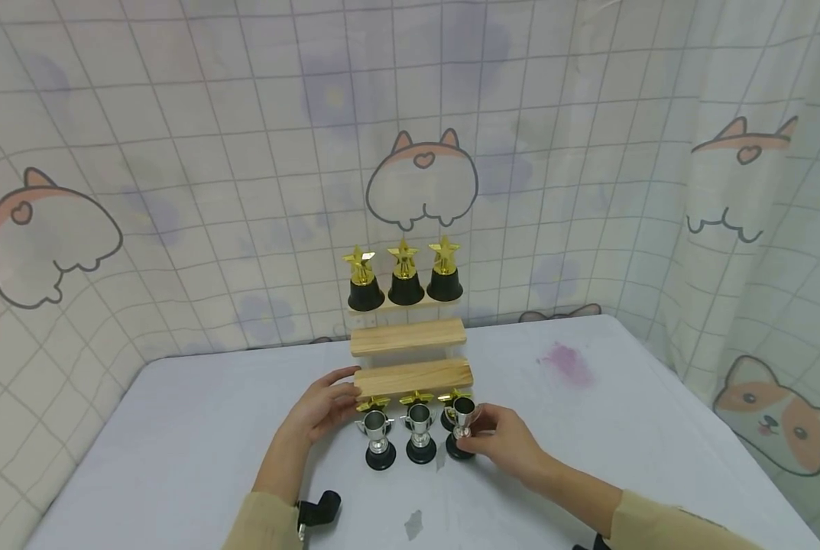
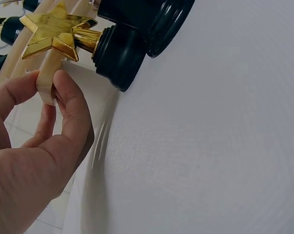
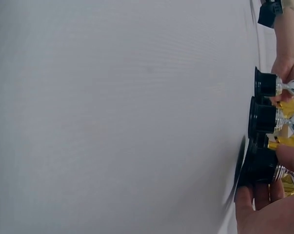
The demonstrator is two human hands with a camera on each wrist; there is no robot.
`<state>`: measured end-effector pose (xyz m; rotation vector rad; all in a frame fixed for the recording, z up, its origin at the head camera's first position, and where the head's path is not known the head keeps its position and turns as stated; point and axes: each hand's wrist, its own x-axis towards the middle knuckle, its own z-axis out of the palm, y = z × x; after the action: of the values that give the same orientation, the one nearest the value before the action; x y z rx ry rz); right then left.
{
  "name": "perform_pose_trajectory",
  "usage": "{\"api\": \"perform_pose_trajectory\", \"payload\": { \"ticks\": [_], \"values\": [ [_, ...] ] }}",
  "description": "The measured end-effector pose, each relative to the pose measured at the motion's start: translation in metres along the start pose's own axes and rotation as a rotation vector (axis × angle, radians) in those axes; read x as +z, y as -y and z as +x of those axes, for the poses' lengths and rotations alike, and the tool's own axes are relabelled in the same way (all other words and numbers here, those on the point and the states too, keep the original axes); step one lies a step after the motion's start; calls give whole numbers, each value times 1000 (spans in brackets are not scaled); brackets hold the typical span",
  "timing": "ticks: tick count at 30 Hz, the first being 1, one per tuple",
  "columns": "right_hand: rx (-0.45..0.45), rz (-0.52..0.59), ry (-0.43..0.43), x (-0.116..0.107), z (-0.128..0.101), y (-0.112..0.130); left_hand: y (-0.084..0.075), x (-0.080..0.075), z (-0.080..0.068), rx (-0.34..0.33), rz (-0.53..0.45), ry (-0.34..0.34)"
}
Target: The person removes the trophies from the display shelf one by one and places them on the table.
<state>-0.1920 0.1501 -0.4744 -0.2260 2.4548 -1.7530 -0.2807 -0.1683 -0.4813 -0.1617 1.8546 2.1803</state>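
Observation:
My left hand (image 1: 323, 405) pinches the left end of the lowest wooden step (image 1: 413, 378) of a tiered stand. In the left wrist view, thumb and fingers close on that step's end (image 2: 46, 87), beside a gold star trophy (image 2: 54, 31). Around the rightmost silver trophy cup (image 1: 463, 412), the fingers and thumb of my right hand (image 1: 509, 444) grip low, by its stem and black base (image 3: 261, 165). Two more silver trophy cups, a middle one (image 1: 419, 431) and a left one (image 1: 377, 439), stand in line with it. Three gold star trophies behind the cups are partly hidden.
Three gold star trophies with black bases, one in the middle (image 1: 406, 275), stand on the top step. The middle step (image 1: 408, 338) is bare wood. A white cloth (image 1: 196, 443) covers the table, and a patterned curtain (image 1: 244, 191) hangs behind.

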Motion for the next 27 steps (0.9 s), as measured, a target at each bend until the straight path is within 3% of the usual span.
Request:
{"api": "perform_pose_trajectory", "payload": {
  "ticks": [8,27],
  "values": [
    [6,23,34,2,0,-4,1,-1,-1,-6,10,1],
    [0,-43,14,2,4,-4,-1,0,0,-2,-7,-2]
  ]
}}
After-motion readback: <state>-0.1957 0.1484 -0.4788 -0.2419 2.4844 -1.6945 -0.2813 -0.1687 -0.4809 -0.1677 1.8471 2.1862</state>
